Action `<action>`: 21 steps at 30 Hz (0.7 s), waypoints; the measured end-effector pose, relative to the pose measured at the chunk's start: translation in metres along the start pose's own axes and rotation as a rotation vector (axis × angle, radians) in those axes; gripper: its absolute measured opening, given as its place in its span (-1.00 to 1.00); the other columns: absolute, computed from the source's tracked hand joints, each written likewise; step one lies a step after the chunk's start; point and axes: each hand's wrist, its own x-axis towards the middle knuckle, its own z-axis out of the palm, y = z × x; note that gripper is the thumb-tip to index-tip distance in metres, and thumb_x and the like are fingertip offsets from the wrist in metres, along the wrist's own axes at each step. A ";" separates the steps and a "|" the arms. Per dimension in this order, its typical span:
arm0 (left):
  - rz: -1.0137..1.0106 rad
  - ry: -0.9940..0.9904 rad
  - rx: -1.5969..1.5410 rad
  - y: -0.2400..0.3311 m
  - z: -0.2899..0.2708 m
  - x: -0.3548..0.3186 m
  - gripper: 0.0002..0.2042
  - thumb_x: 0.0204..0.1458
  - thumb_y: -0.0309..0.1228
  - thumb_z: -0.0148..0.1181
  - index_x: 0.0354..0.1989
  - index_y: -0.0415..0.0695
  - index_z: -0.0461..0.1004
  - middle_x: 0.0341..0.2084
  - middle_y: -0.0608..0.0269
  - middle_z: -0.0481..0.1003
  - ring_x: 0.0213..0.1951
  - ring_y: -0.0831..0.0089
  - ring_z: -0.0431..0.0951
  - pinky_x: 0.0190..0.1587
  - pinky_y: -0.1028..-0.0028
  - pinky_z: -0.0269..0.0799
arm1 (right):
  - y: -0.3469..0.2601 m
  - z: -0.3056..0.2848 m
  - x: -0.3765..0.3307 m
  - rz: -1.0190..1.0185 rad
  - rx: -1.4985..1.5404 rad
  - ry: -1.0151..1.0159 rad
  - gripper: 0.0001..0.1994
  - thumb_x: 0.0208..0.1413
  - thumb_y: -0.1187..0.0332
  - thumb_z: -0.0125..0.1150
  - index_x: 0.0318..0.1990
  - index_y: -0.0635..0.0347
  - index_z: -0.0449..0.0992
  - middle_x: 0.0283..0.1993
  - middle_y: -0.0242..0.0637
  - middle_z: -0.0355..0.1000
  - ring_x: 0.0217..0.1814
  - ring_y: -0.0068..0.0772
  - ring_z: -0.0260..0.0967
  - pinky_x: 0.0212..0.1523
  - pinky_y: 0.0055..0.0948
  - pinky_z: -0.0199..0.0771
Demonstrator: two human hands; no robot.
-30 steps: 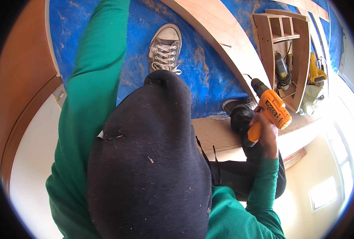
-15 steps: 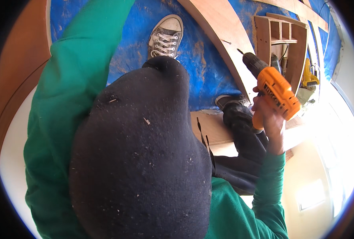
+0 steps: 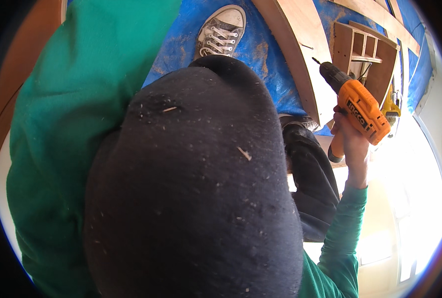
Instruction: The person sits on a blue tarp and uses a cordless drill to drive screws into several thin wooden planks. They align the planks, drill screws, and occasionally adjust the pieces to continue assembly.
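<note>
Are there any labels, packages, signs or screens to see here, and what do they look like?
Label on the orange cordless drill: dark block lettering along the side of its orange plastic body, held up in the right hand at the right of the picture.
No packages, signs or screens show; only the blue tarpaulin, curved wooden boards and a small wooden shelf unit.

The setting is appearing as a woodworking workshop: curved plywood panels (image 3: 300, 54) are lying on a blue tarp (image 3: 181, 59) covering the floor, an unfinished wooden shelf unit (image 3: 362, 57) is standing nearby, and an orange cordless drill (image 3: 357, 107) is operating.
</note>
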 end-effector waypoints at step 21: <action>-0.116 -0.018 -0.087 0.015 -0.031 -0.029 -0.21 0.54 0.23 -0.12 -0.08 -0.37 0.76 -0.07 -0.37 0.73 0.05 -0.23 0.76 0.19 -0.08 0.62 | -0.016 0.003 0.002 0.058 -0.049 -0.055 -0.65 0.31 0.40 0.42 0.19 0.32 0.66 0.01 -0.25 0.72 -0.17 -0.47 0.65 -0.13 -0.36 0.71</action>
